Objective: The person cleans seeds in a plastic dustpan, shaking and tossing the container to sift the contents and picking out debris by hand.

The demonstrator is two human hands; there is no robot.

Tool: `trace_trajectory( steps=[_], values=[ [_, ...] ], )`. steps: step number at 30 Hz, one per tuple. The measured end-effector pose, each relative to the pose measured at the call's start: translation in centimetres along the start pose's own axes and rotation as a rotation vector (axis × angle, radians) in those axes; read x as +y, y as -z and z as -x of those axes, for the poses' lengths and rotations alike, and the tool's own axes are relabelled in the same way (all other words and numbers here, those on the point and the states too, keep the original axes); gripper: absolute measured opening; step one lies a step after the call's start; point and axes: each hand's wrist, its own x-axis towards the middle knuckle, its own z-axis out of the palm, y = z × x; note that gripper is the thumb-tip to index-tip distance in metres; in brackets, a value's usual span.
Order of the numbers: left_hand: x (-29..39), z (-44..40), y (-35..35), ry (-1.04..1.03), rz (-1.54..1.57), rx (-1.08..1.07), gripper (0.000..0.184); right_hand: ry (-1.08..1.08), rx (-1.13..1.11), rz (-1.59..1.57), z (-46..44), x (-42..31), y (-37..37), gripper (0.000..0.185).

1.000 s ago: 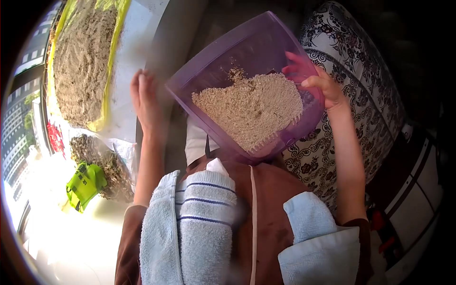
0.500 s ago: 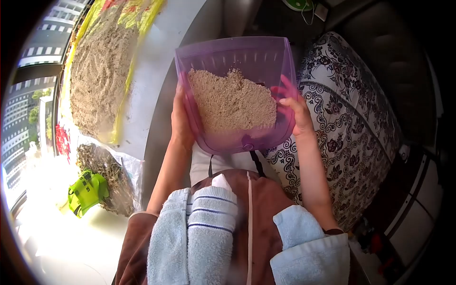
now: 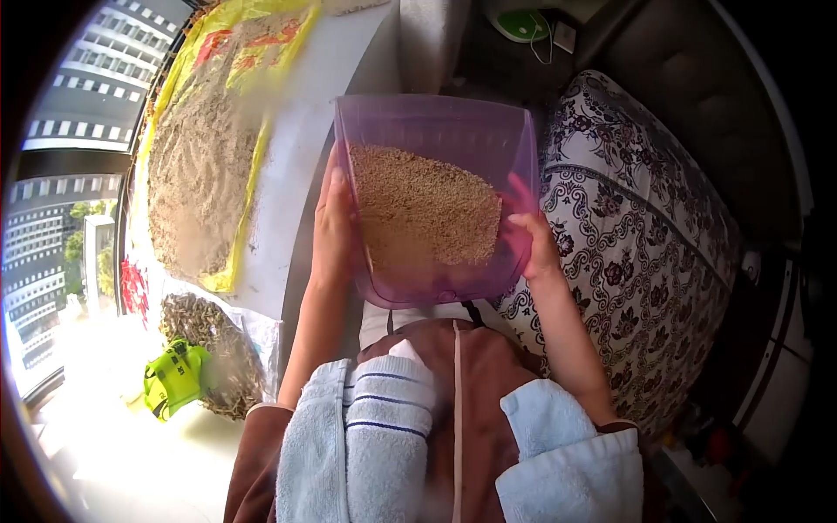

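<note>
A translucent purple plastic bin [image 3: 436, 112] is held out in front of my body, tipped so that I look into it. Loose tan granules [image 3: 427, 205] lie inside, heaped higher toward the left and sloping down to the right. My left hand [image 3: 335, 222] grips the bin's left wall, fingers along the outside. On the opposite wall my right hand [image 3: 536, 244] clasps the bin, and some of its fingers show pink through the plastic.
Left, on a white ledge [image 3: 292, 174] by the window, a yellow plastic sheet [image 3: 228, 275] bears spread grainy material. Nearer are a bag of dried brown matter [image 3: 214, 327] and a bright green bag [image 3: 174, 375]. A patterned cloth-covered seat [image 3: 628, 261] stands right.
The bin sits slightly lower in view. Its granules have shifted, with the bumpy top now a smoother slope down to the right. Both hands keep their hold.
</note>
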Motion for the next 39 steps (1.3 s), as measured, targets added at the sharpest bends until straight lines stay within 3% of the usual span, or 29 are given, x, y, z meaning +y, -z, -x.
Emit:
trace_trajectory(
  steps=[2, 4, 6, 9, 11, 13, 16, 17, 18, 20, 21, 23, 25, 27, 29, 30, 35, 38, 39],
  values=[
    [1.0, 1.1, -2.2, -0.042, -0.114, -0.054, 0.056, 0.004, -0.014, -0.127, 0.8, 0.2, 1.3, 0.074],
    [-2.3, -0.5, 1.2, 0.111, 0.070, 0.028, 0.059, 0.144, 0.050, 0.154, 1.2, 0.3, 0.5, 0.071],
    [-3.6, -0.6, 2.1, 0.225, 0.087, 0.013, 0.062, 0.104, 0.095, 0.169, 1.8, -1.0, -1.0, 0.071],
    [-3.4, -0.5, 1.0, 0.127, 0.275, -0.118, 0.062, 0.126, 0.120, 0.315, 3.4, -5.0, -3.7, 0.072],
    [2.0, 1.4, -2.3, 0.188, 0.305, -0.049, 0.063, 0.255, 0.061, 0.319, 5.2, -7.4, -5.7, 0.072],
    [1.7, 1.4, -1.9, 0.071, 0.270, -0.091, 0.062, 0.466, -0.012, 0.372, 6.1, -7.8, -6.3, 0.073],
    [-1.6, -0.5, -0.5, -0.143, 0.040, -0.166, 0.061, 0.346, -0.009, 0.159, 3.8, -2.9, -0.2, 0.071],
    [-2.7, -0.8, -0.9, -0.106, 0.166, -0.245, 0.060, 0.368, 0.100, 0.232, 3.8, -1.7, 0.5, 0.069],
    [-2.8, -0.7, -1.0, -0.049, 0.074, -0.166, 0.052, 0.289, 0.123, 0.167, 3.7, -1.2, 1.2, 0.068],
    [-3.0, -1.0, -1.5, 0.022, 0.065, -0.163, 0.053, 0.120, 0.186, 0.021, 3.8, -0.6, 1.9, 0.066],
    [-3.4, -0.9, -1.1, 0.060, 0.094, -0.150, 0.054, 0.113, 0.190, 0.104, 3.5, -1.1, 1.5, 0.065],
    [-4.0, -1.9, -0.8, 0.104, 0.161, -0.132, 0.055, 0.177, 0.226, 0.176, 4.2, -3.8, -0.9, 0.065],
    [0.9, 0.8, -3.2, 0.074, 0.273, -0.173, 0.057, 0.254, 0.172, 0.253, 4.9, -4.9, -1.0, 0.067],
    [2.1, 1.8, -3.7, 0.010, 0.329, -0.125, 0.058, 0.530, 0.079, 0.282, 6.0, -5.0, -3.2, 0.067],
    [-0.3, 0.6, -1.5, -0.050, 0.025, -0.167, 0.058, 0.504, -0.025, 0.163, 4.7, -0.8, 1.5, 0.066],
    [-1.7, -0.1, -1.0, -0.087, 0.019, -0.179, 0.059, 0.412, 0.105, 0.136, 4.1, 1.2, 3.0, 0.065],
    [-2.8, -0.4, 0.1, -0.053, -0.051, -0.180, 0.061, 0.291, 0.143, 0.061, 5.2, -0.4, -0.4, 0.061],
    [-1.8, 0.2, -1.0, 0.065, -0.028, -0.116, 0.055, 0.206, 0.120, 0.105, 3.4, -0.1, 2.3, 0.062],
    [-1.3, 0.9, -2.5, -0.053, -0.195, -0.079, 0.056, 0.044, 0.104, -0.050, 3.5, -1.0, 2.2, 0.063]
  ],
)
